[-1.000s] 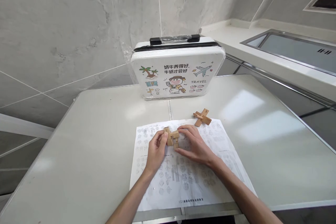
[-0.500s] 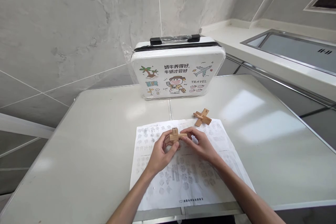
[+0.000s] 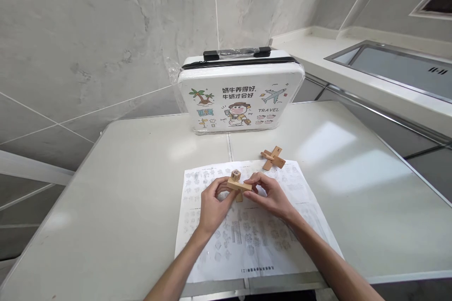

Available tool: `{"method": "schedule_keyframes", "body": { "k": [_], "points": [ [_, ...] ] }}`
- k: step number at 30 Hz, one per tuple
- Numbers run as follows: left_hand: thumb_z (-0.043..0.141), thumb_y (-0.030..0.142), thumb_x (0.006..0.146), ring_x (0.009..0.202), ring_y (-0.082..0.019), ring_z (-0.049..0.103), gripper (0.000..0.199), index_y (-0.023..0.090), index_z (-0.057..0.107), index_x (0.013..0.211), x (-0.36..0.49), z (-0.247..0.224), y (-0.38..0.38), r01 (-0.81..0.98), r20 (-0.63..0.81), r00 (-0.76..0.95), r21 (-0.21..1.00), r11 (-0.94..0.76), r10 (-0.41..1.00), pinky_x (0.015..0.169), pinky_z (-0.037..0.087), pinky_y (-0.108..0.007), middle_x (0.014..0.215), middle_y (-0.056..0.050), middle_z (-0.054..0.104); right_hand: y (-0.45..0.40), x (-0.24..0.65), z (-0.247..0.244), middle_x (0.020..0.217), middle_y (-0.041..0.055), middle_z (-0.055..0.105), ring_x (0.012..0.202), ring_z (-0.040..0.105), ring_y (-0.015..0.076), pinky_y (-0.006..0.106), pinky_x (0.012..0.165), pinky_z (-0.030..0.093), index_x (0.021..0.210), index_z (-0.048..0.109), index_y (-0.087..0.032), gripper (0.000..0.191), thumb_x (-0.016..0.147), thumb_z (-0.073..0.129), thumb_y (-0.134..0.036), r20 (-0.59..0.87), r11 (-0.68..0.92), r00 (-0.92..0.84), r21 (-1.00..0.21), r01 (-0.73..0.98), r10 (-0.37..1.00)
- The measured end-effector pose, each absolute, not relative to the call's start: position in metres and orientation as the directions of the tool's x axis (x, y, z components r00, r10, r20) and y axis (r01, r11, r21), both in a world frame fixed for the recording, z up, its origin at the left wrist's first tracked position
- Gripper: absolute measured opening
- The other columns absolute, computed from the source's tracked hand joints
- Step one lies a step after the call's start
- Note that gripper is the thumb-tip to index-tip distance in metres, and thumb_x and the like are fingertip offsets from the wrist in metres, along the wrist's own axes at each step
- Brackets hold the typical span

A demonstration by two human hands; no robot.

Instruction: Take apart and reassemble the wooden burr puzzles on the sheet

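Observation:
Between both hands, above the printed sheet (image 3: 261, 249), is a wooden burr puzzle (image 3: 240, 186) made of crossed bars; one bar stands upright with a dark mark on its end. My left hand (image 3: 216, 200) is closed on its left side, thumb at the front. Fingertips of my right hand (image 3: 270, 193) pinch the right end of the crosswise bar. Just beyond the right hand, a second group of crossed wooden pieces (image 3: 273, 158) lies at the sheet's top right edge. The fingers behind the puzzle are partly hidden.
A white case (image 3: 242, 96) with cartoon prints and a black handle, wrapped in clear plastic, stands at the back of the pale folding table (image 3: 134, 188). A grey wall rises behind it. To the right is a counter (image 3: 303, 49) with a glass-topped inset.
The puzzle in my hands has been turned, so the upright bar's marked end and a lower bar now show more. The second wooden group stays where it was.

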State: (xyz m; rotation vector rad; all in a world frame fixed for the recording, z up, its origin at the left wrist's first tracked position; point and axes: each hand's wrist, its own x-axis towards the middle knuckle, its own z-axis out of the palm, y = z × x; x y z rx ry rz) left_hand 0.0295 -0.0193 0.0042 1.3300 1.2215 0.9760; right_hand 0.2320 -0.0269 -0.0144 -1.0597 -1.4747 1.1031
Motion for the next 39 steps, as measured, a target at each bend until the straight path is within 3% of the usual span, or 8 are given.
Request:
{"method": "schedule_keyframes", "body": {
  "k": [11,19,23,27,30,33,39],
  "points": [
    [0.082,0.045,0.087,0.095,-0.023,0.073,0.026,0.026,0.078,0.104,0.026,0.000,-0.015,0.278,0.018,0.079,0.960,-0.040,0.997,0.085,0.059,-0.034,0.102,-0.004,0.074,-0.028,0.231,-0.014,0.086,0.0026,0.065,0.071,0.058,0.0181,0.033,0.065,0.048,0.095,0.067,-0.023,0.022,0.091,0.080,-0.040,0.171,0.177,-0.162,-0.984,0.024,0.972],
    [0.079,0.049,0.088,0.064,-0.015,0.054,0.031,0.022,0.065,0.084,0.030,0.000,-0.020,0.409,0.038,0.033,0.911,-0.048,0.999,0.058,0.046,-0.027,0.083,-0.001,0.067,-0.030,0.232,-0.013,0.087,0.0014,0.066,0.071,0.059,0.0170,0.030,0.065,0.048,0.090,0.060,-0.023,0.025,0.090,0.081,-0.037,0.083,0.072,-0.232,-0.996,-0.056,0.969],
    [0.075,0.047,0.090,0.064,-0.015,0.050,0.031,0.023,0.057,0.081,0.028,-0.003,-0.018,0.480,0.097,-0.005,0.873,-0.083,0.995,0.058,0.044,-0.027,0.080,0.001,0.061,-0.030,0.236,-0.013,0.083,0.0012,0.064,0.071,0.058,0.0172,0.029,0.065,0.048,0.087,0.060,-0.023,0.027,0.090,0.079,-0.041,0.073,0.055,-0.241,-0.995,-0.079,0.968],
    [0.068,0.049,0.096,0.069,-0.017,0.055,0.030,0.023,0.057,0.084,0.025,-0.004,-0.017,0.557,0.125,-0.012,0.825,-0.097,0.992,0.062,0.045,-0.029,0.080,0.001,0.061,-0.029,0.238,-0.014,0.076,-0.0007,0.058,0.063,0.052,0.0150,0.028,0.058,0.042,0.088,0.061,-0.022,0.027,0.096,0.072,-0.046,0.037,0.020,-0.184,-0.995,-0.094,0.982],
    [0.059,0.049,0.102,0.075,-0.020,0.061,0.026,0.024,0.064,0.103,0.023,-0.004,-0.017,0.628,0.163,0.043,0.763,-0.153,0.986,0.071,0.050,-0.034,0.083,-0.001,0.064,-0.027,0.236,-0.014,0.069,-0.0026,0.052,0.058,0.045,0.0143,0.027,0.053,0.036,0.090,0.063,-0.022,0.029,0.102,0.062,-0.048,-0.013,-0.015,-0.116,-1.000,-0.016,0.993],
    [0.054,0.047,0.105,0.078,-0.022,0.064,0.035,0.024,0.060,0.130,0.022,-0.006,-0.016,0.694,0.196,0.055,0.697,-0.179,0.979,0.081,0.052,-0.040,0.086,-0.001,0.067,-0.025,0.232,-0.012,0.070,-0.0013,0.053,0.059,0.045,0.0157,0.029,0.056,0.035,0.088,0.064,-0.022,0.033,0.106,0.053,-0.047,0.006,0.014,-0.051,-0.986,0.167,0.999],
    [0.054,0.040,0.105,0.074,-0.023,0.067,0.033,0.022,0.059,0.132,0.020,-0.014,-0.015,0.788,0.293,0.123,0.552,-0.273,0.948,0.086,0.052,-0.044,0.078,0.000,0.068,-0.024,0.227,-0.012,0.071,0.0003,0.061,0.065,0.053,0.0179,0.030,0.063,0.039,0.083,0.063,-0.022,0.036,0.108,0.045,-0.039,0.071,0.085,-0.049,-0.894,0.440,0.996]
  ]
}}
